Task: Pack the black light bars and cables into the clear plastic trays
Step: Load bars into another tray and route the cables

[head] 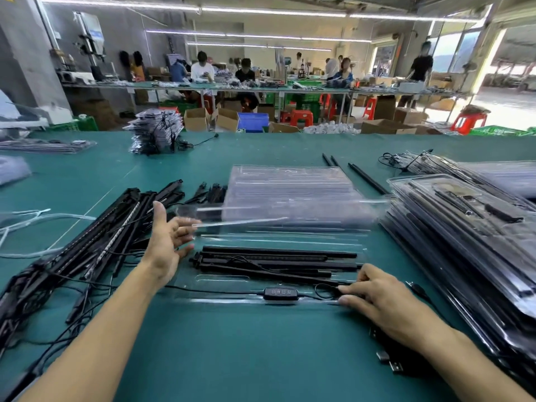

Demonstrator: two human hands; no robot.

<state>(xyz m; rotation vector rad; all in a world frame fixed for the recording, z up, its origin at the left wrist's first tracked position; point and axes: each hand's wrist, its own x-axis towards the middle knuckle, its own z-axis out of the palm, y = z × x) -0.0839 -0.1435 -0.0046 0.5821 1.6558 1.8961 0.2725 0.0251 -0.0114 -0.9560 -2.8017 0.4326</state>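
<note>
**Q:** Tray position?

**A:** I log the open clear tray (203,278) on the green table (232,358), between both hands. Black light bars (278,258) lie in it. The cable (217,291) and its controller (280,293) run along the near edge.

**Q:** Hands?

**A:** Left hand (164,242): fingers straight and spread, tips at the blurred clear lid (261,221), at the tray's left end. Right hand (383,300): fingertips on the cable at the right end; I cannot tell pinch from press. Loose bars (110,233) lie left of the left hand.
</note>
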